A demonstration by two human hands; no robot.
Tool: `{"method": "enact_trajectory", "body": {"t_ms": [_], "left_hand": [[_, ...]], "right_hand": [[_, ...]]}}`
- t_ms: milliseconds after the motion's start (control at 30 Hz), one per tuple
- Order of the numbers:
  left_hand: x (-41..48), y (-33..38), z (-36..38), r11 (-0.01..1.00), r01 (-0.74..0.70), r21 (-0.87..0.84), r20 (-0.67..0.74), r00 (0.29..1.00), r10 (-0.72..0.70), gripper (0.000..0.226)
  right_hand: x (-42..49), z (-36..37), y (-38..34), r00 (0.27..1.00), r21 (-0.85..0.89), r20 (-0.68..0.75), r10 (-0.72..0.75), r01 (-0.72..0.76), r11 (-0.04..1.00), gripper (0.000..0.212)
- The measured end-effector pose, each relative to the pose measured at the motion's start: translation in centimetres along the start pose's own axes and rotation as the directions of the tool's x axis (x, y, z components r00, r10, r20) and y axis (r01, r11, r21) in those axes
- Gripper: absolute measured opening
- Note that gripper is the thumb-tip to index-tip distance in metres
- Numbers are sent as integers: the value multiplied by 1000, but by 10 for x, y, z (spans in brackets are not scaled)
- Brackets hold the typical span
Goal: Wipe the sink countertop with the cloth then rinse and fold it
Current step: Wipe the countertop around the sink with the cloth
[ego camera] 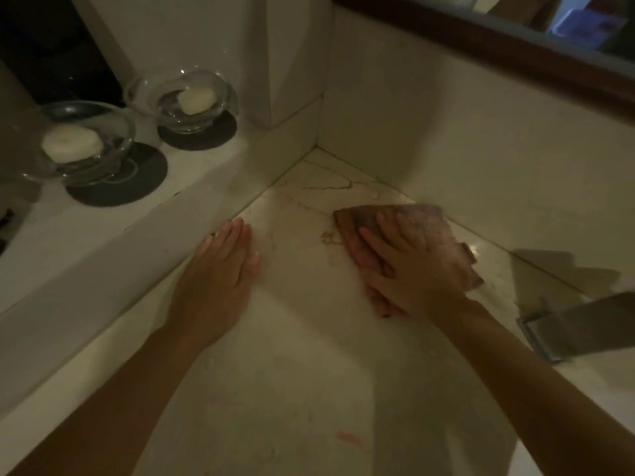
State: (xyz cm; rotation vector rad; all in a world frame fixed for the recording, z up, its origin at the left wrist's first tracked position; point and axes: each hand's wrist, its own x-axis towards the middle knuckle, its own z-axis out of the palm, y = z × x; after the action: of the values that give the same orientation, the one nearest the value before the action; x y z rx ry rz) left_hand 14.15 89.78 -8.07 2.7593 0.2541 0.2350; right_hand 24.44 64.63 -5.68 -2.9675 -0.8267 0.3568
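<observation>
A reddish-brown cloth [426, 225] lies flat on the pale marble countertop [309, 304], near the back corner. My right hand [409, 269] presses down on it with straight, spread fingers. My left hand [223, 262] rests flat on the bare marble to the left, beside the raised ledge, holding nothing. A small yellowish spot [328, 238] sits on the marble just left of the cloth. A faint pink smear [350, 438] shows on the counter close to me.
A raised ledge [144, 221] runs along the left with two glass bowls holding white candles [74, 146] [192, 101] on dark round coasters. A metal faucet spout [580, 328] juts in from the right. Tiled walls meet at the back corner; a dark-framed mirror [515, 39] hangs above.
</observation>
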Motion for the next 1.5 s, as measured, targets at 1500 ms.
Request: {"method": "enact_trajectory", "body": {"t_ms": [1500], "left_hand": [[1, 5, 1, 1000, -6, -19, -79, 997, 4, 68]], "right_hand": [[93, -11, -47, 993, 92, -88, 84, -75, 993, 56]]}}
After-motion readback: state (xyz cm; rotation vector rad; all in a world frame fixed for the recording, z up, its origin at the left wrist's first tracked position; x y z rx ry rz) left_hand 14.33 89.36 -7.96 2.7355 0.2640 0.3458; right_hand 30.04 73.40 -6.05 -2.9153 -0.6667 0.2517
